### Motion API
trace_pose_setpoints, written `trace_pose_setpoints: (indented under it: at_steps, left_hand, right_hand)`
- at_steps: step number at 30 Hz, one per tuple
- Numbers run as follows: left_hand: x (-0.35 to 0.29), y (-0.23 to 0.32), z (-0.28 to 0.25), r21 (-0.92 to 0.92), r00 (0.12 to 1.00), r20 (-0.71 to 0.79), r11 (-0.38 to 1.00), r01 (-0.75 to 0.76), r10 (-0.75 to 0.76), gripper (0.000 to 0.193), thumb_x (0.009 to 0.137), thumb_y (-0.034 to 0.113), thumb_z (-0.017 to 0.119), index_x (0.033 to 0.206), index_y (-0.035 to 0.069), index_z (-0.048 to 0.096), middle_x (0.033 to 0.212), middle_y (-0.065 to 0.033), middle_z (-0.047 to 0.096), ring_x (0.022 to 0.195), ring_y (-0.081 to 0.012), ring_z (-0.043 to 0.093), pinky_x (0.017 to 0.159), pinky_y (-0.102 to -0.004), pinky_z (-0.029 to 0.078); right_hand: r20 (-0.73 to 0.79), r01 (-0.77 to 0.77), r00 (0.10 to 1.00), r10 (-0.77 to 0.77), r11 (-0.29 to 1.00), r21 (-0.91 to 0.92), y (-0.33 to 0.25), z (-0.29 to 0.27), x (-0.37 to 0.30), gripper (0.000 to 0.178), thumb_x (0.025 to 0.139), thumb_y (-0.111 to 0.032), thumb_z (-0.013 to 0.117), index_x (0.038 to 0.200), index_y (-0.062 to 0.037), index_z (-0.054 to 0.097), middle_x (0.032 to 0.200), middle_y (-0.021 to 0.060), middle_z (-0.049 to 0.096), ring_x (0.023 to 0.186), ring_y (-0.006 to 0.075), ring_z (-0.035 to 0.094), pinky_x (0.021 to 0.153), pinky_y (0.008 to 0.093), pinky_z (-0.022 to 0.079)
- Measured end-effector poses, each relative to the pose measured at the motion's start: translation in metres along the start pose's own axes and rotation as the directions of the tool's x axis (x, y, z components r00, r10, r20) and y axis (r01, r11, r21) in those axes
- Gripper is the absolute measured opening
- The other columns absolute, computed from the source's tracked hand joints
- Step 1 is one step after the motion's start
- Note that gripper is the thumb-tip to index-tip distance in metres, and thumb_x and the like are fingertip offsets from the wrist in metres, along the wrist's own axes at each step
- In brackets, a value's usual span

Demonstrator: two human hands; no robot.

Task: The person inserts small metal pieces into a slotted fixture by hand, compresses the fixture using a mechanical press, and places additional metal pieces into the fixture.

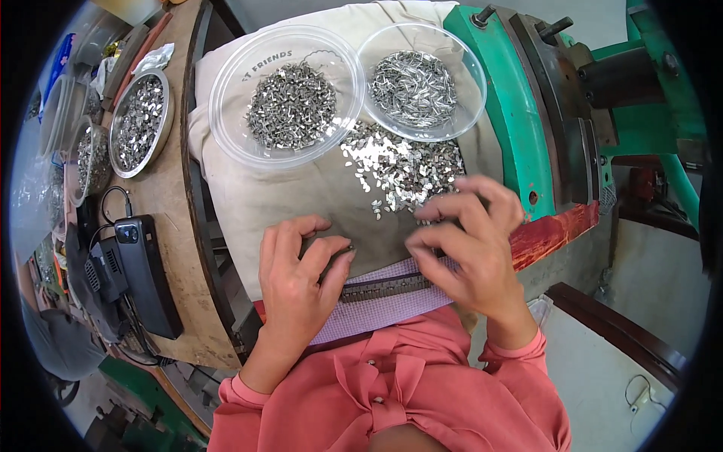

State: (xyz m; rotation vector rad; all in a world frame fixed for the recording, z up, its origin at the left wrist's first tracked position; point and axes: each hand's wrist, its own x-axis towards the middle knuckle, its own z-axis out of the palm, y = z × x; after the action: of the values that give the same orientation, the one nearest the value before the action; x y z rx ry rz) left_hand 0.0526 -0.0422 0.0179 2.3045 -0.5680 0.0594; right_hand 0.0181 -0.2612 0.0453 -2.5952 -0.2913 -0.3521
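Note:
My left hand (295, 273) hovers over the grey-brown cloth with thumb and forefinger pinched together. A tiny dark metal piece shows at those fingertips. Across from it, my right hand (473, 245) is curled, slightly blurred, thumb and forefinger drawn close; whatever they hold is hidden. Its other fingers are at the edge of a loose heap of small flat shiny metal pieces (407, 169). Between my wrists a dark toothed metal strip (384, 288) lies on a purple checked cloth (354, 320) at my lap.
Beyond the heap stand two clear plastic tubs, one with short metal pieces (292, 105), one with thin metal pins (414, 89). A green machine (504, 98) borders the right. On the wooden bench (177, 248) at left are a round metal dish (120, 169) and a black power bank (148, 279) with cables.

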Motion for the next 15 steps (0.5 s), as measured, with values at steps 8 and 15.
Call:
trace_pose_setpoints:
  at_steps: [8, 15]
  left_hand:
    - [0.001, 0.002, 0.002, 0.019, 0.999, 0.012, 0.999, -0.039, 0.039, 0.021, 0.066, -0.002, 0.078, 0.083, 0.004, 0.068, 0.103, -0.0098, 0.063, 0.087, -0.0271, 0.055, 0.072, -0.0368, 0.046]
    - [-0.007, -0.001, -0.004, 0.002, 0.999, -0.042, 0.999, -0.034, 0.034, 0.020, 0.068, -0.002, 0.077, 0.083, 0.005, 0.066, 0.099, -0.0085, 0.064, 0.086, -0.0283, 0.058, 0.073, -0.0377, 0.047]
  right_hand:
    - [0.166, -0.021, 0.986, 0.021, 1.000, -0.002, -0.007, -0.011, -0.043, 0.020, 0.060, -0.019, 0.082, 0.079, -0.0231, 0.077, 0.101, -0.0061, 0.066, 0.113, 0.0288, 0.050, 0.098, 0.0438, 0.028]
    - [0.023, -0.023, 0.999, 0.023, 1.000, -0.005, 0.002, 0.002, -0.007, 0.015, 0.068, -0.018, 0.082, 0.081, -0.0218, 0.074, 0.103, -0.0076, 0.064, 0.114, 0.0259, 0.050, 0.094, 0.0447, 0.028]
